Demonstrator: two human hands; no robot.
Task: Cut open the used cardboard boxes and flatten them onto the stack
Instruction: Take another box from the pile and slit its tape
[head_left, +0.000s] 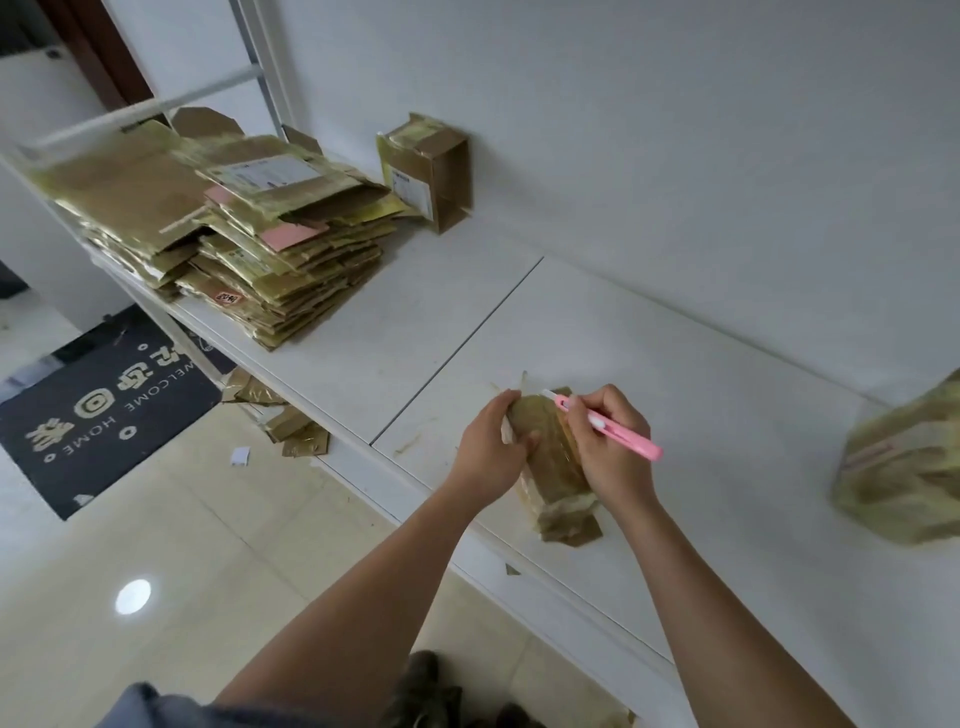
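A small taped cardboard box (550, 457) lies on the white counter (701, 395) near its front edge. My left hand (488, 452) grips the box's left side. My right hand (610, 447) holds a pink utility knife (618, 428) like a pen, its tip at the far top end of the box. A tall stack of flattened cardboard (234, 228) sits at the far left of the counter.
An upright opened box (428, 174) stands against the wall behind the stack. Another taped box (904, 462) sits at the right edge, blurred. Cardboard scraps (291, 426) lie on the tiled floor beside a dark welcome mat (98, 410).
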